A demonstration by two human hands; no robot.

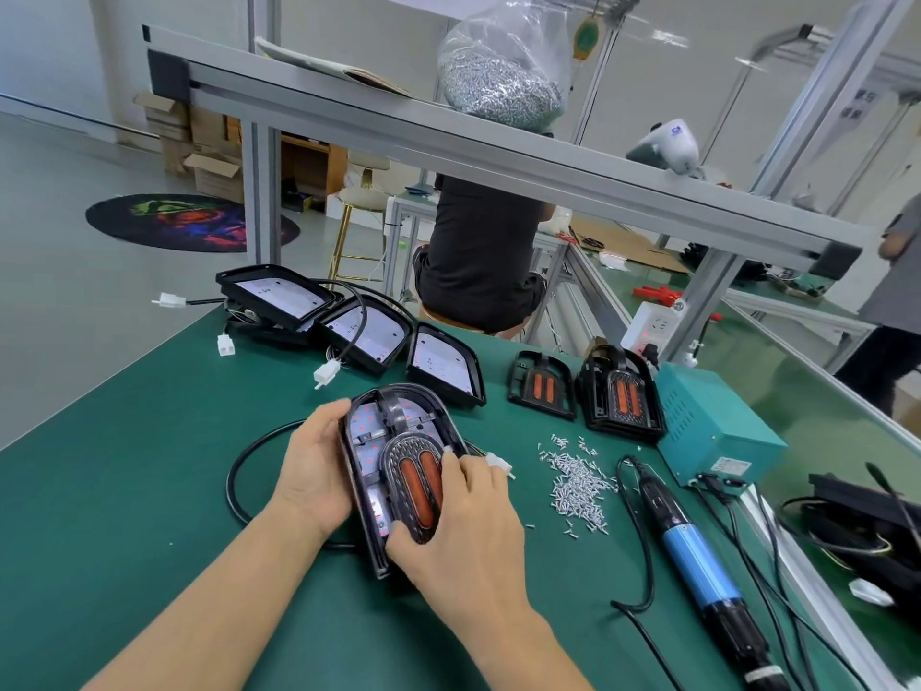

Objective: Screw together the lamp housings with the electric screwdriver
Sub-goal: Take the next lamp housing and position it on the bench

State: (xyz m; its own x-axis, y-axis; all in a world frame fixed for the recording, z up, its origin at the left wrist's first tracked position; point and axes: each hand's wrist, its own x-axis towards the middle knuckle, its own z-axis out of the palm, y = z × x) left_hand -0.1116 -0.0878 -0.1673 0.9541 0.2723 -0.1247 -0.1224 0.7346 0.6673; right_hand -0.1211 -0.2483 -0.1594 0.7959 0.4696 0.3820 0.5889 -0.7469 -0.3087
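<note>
A black lamp housing (371,451) with an orange-lensed insert lies on the green mat in front of me. My left hand (314,471) grips its left edge. My right hand (463,521) presses on the insert and the housing's right side. The blue electric screwdriver (695,556) lies untouched on the mat to the right. A loose pile of small silver screws (578,486) sits between the housing and the screwdriver.
Three open housings with white boards (369,331) lie at the back left, two black inserts (543,386) at the back right. A teal power box (707,421) stands right of them. A bag of screws (503,82) rests on the overhead rail. Cables trail across the mat.
</note>
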